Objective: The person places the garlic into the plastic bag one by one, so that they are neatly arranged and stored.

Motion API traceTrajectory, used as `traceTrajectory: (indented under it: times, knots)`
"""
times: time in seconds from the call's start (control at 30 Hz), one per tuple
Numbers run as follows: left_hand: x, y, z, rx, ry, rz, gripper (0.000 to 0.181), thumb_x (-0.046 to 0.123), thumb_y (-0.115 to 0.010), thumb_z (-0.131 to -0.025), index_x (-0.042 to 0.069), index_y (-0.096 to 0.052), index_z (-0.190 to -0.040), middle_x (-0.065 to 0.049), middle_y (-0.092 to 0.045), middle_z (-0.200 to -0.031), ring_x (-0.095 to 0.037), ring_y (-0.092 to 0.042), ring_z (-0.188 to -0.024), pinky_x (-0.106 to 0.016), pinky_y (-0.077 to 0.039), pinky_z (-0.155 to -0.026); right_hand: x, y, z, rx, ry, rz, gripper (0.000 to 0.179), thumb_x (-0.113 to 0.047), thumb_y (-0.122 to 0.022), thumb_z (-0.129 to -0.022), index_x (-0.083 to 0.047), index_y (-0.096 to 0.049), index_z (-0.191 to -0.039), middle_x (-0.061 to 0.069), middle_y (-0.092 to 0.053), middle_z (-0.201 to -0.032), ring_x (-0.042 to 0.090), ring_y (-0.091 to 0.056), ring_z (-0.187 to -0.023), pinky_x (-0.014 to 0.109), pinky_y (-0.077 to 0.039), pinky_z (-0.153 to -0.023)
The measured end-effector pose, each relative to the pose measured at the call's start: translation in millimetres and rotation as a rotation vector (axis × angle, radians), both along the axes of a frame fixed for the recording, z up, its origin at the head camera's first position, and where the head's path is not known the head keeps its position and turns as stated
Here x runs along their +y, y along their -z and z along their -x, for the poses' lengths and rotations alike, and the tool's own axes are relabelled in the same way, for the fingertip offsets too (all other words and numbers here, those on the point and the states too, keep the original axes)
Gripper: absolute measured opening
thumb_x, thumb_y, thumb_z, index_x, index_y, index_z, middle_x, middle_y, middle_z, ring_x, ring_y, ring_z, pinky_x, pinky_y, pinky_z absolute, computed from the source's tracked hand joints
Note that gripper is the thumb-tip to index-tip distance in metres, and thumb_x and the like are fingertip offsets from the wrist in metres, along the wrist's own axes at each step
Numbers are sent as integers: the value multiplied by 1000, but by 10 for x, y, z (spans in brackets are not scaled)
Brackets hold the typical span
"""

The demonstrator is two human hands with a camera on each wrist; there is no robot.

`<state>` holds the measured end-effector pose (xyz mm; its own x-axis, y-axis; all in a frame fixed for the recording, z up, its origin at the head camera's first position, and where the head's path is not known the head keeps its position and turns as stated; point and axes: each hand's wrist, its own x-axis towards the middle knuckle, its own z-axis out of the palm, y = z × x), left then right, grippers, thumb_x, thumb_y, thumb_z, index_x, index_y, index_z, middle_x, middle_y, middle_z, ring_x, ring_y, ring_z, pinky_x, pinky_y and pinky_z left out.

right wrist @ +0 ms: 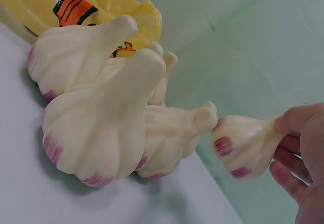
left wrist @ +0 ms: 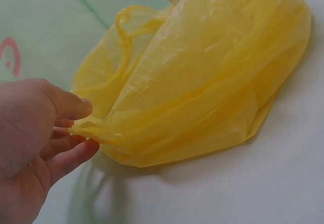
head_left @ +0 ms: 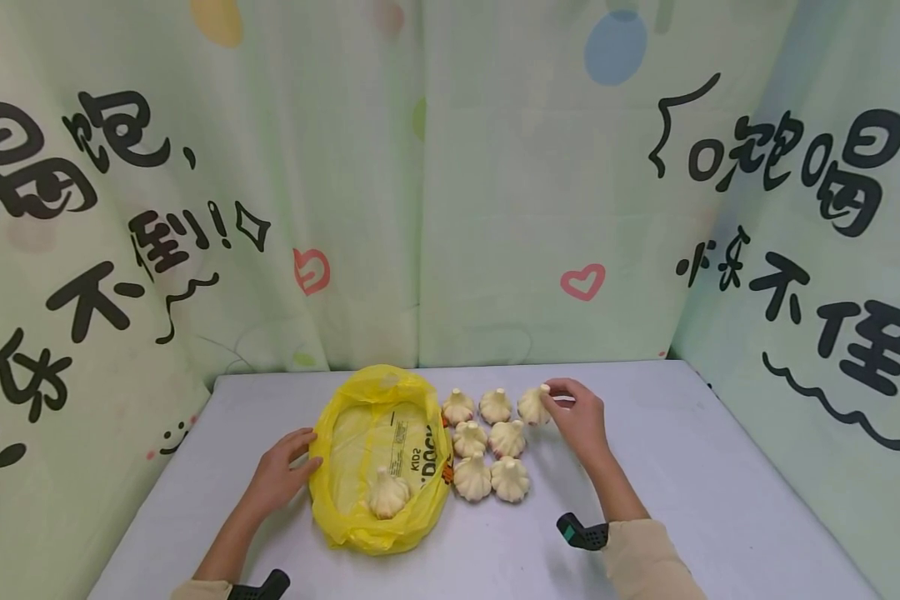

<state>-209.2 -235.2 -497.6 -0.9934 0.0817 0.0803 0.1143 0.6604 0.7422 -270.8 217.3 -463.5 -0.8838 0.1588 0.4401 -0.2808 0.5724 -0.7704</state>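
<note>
The right grip [head_left: 581, 421] is clamped round the neck of a garlic bulb [head_left: 532, 407], its long axis running from that neck out leftward to the round base, with six other bulbs [head_left: 472, 477] left of it and, beyond them, the yellow bag [head_left: 367, 540], nearer the left grip [head_left: 281, 471], which pinches its rim

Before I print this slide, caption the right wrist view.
Right hand pinching a garlic bulb by its neck, near other bulbs and a yellow bag.
</note>
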Motion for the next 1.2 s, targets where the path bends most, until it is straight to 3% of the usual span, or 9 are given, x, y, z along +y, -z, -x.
traceTrajectory:
  times: [0.2, 0.53, 0.9, 1.2]
  knots:
    - [3, -12, -6, -4, 2, 2, 50, 11, -61, -95, -7, -46, -139, -24, -39, -149, -41, -50, -129, -50, -47, -104, -28, -76, -22, 40, -26, 15, 16, -2, -71, -84, -2, -70, -100, 13, -72, -99, 28, -69, -93, 19, -58, -76]
    - [10, -26, -15, -8, -2, 12, 49, 11, -61, -95, -7, -46, -138, -25, -39, -149, -42, -50, -129, -51, -46, -104, -95, -156, -45, 61, -56, 47, 17, -1, -71, -83, -1, -70, -100, 14, -71, -99, 28, -69, -94, 40, -60, -81]
    - [11, -26, -15, -3, 0, 11, 49, 11, -60, -95, -7, -46, -138, -25, -39, -148, -42, -50, -129, -51, -46, -104, -174, -193, -65, 41, -87, 62, 15, -1, -70, -85, -2, -70, -99, 13, -71, -100, 28, -68, -95, 28, -60, -80]
    - [11, -18, -16, -9, 1, 17, 49, 12, -60, -95, -7, -45, -139, -25, -38, -149, -42, -49, -129, -51, -46, -104, -255, -205, -88, 53, -154, 80, 15, 1, -70, -84, 0, -69, -98, 16, -70, -100, 31, -68, -95, 47, -58, -83]
